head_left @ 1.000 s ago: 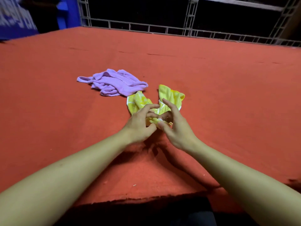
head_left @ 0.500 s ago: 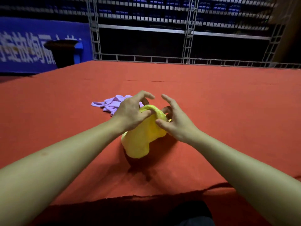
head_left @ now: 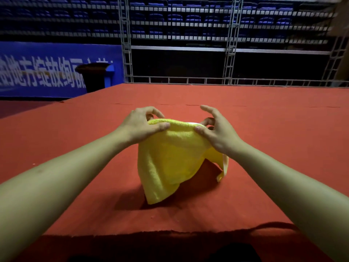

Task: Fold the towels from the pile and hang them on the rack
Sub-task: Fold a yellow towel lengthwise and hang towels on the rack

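A yellow towel (head_left: 170, 159) hangs in the air above the red table (head_left: 75, 167), held up by its top edge. My left hand (head_left: 141, 125) pinches the top edge on the left, thumb in front and fingers behind. On the right end of that edge, my right hand (head_left: 217, 129) pinches it the same way, with its index finger raised. The towel's lower corner droops toward the table. The purple towel is hidden from view, and no rack shows.
Grey metal truss railing (head_left: 228, 53) runs along the table's far edge. A dark bin (head_left: 92, 76) stands at the back left before a blue banner (head_left: 37, 72). The table's near edge (head_left: 170, 233) lies just below my forearms.
Both hands have lifted the yellow towel off the table and moved apart along its top edge, spreading it. My head has tilted up, and the purple towel has dropped out of sight.
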